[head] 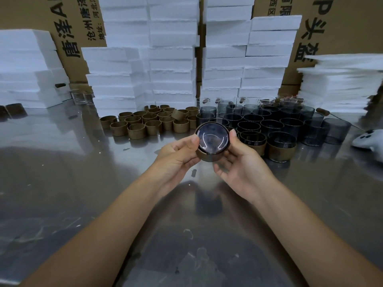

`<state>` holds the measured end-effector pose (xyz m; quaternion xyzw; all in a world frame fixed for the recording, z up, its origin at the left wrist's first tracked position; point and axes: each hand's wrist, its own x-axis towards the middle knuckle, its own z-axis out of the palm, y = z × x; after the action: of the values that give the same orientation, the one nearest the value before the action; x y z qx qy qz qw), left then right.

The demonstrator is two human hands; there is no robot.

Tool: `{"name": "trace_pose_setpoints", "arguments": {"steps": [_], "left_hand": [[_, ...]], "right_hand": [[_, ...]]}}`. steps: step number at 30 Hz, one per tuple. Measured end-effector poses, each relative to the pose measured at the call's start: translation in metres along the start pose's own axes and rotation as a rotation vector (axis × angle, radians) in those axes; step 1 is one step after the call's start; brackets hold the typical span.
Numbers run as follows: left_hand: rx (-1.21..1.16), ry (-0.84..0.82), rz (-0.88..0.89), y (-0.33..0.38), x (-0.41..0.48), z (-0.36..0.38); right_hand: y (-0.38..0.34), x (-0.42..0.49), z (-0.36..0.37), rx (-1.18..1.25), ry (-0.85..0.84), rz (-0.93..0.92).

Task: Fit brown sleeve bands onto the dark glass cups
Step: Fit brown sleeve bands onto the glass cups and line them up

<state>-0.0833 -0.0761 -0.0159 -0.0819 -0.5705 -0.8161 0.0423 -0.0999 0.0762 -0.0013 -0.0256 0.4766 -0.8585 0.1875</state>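
Observation:
Both hands hold one dark glass cup (212, 138) above the steel table, its round base turned toward me. A brown sleeve band (207, 155) sits around the cup's wall. My left hand (178, 157) grips the cup from the left, thumb on the rim. My right hand (241, 162) grips it from the right, thumb up along the edge. Several loose brown sleeve bands (149, 122) stand behind on the left. Several dark glass cups (271, 121) are grouped on the right; two at the front (280, 149) wear brown bands.
Stacks of white foam blocks (172, 59) and cardboard boxes (68, 23) line the back of the steel table (83, 183). A white controller-like object (366, 140) lies at the right edge. Clear glass cups (79, 98) stand at the back left.

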Motion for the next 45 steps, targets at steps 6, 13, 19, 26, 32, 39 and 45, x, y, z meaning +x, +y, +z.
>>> {"name": "trace_pose_setpoints", "arguments": {"steps": [6, 13, 19, 26, 32, 39, 45], "left_hand": [[-0.054, 0.036, 0.065, -0.002, 0.002, 0.004], [-0.052, 0.070, 0.086, 0.003, -0.001, 0.007], [-0.027, 0.094, 0.120, 0.008, -0.003, 0.005], [0.188, 0.071, 0.149, 0.002, -0.003, 0.010], [0.152, 0.105, 0.014, 0.002, -0.003, 0.008], [0.145, 0.102, 0.026, 0.001, -0.002, 0.004], [0.266, 0.132, -0.010, -0.004, 0.000, 0.003]], "right_hand": [[-0.002, -0.003, 0.004, 0.096, -0.012, 0.030], [-0.001, -0.005, 0.004, 0.024, -0.021, 0.013], [0.003, -0.006, 0.006, -0.163, -0.054, 0.155], [-0.003, -0.006, 0.004, -0.068, -0.088, 0.030], [-0.003, -0.004, 0.004, -0.165, -0.100, -0.291], [0.004, -0.003, 0.002, -0.387, -0.088, -0.472], [0.008, 0.001, -0.006, -0.742, 0.150, -0.554]]}}
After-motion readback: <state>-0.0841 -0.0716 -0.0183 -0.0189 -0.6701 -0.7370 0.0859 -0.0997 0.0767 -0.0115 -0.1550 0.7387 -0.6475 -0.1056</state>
